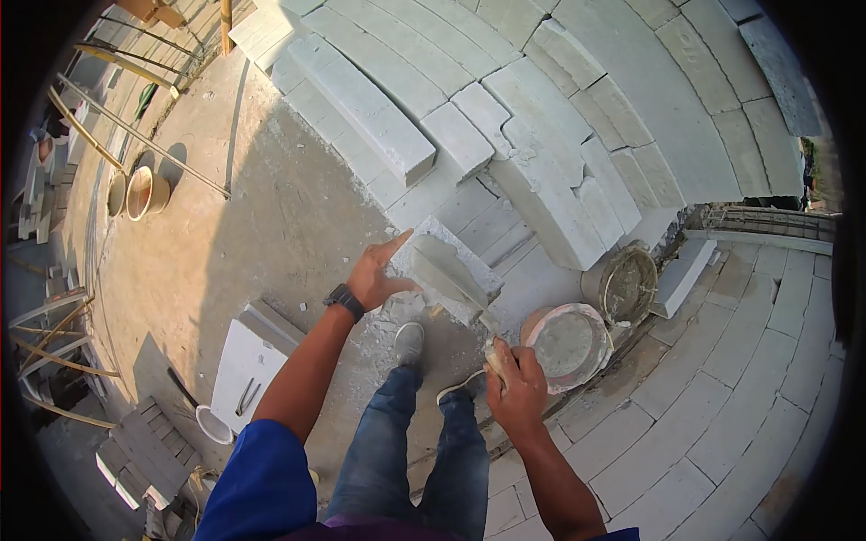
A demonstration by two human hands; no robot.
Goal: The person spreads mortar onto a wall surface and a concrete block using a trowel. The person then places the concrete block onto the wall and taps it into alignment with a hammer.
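My left hand [372, 278], with a dark watch on the wrist, grips the left end of a pale block [431, 233], its thumb and forefinger spread along the edges. In my right hand [516, 389] is the handle of a trowel [444, 273]. The blade lies over the top of the block and hides part of it; grey mortar shows around it. Close to my right hand stands a bucket of grey mortar [570, 345], and behind it a second bucket [629, 287] with grey, wet-looking contents.
Stacked pale blocks [361, 108] fill the far side. A block wall [695, 406] runs along the right. On the floor at left lie a white block [248, 365] with a metal tool on it and a white bowl [215, 424]. Two buckets [146, 193] stand further off near poles.
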